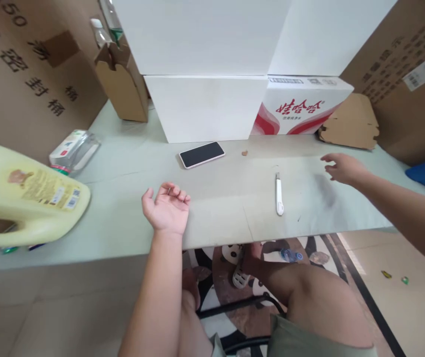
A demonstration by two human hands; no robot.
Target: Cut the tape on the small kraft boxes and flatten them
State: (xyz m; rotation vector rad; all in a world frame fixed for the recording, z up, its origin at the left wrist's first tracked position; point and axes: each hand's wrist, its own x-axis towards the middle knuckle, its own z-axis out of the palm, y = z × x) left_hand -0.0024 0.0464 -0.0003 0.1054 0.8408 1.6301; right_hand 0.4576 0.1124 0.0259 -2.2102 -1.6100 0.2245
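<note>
My left hand [168, 207] rests palm up near the front edge of the table, fingers loosely curled and apart, with nothing in it. Beyond it lies a smartphone [202, 154] with a dark screen and a pale edge. My right hand [342, 167] hovers over the right part of the table, fingers apart and holding nothing; its shadow falls on the cloth below. A white utility knife [279, 196] lies between the hands, nearer the right one. Right of the hand's reach, a flattened brown cardboard box [351, 121] lies at the back.
White boxes [208, 109] stack along the back, beside a white carton with red print [297, 109]. At left stand a big yellow jug [30, 193], a clear bottle lying down [75, 151] and a small cardboard carrier [123, 84]. Large brown cartons [416, 99] flank the table [220, 218].
</note>
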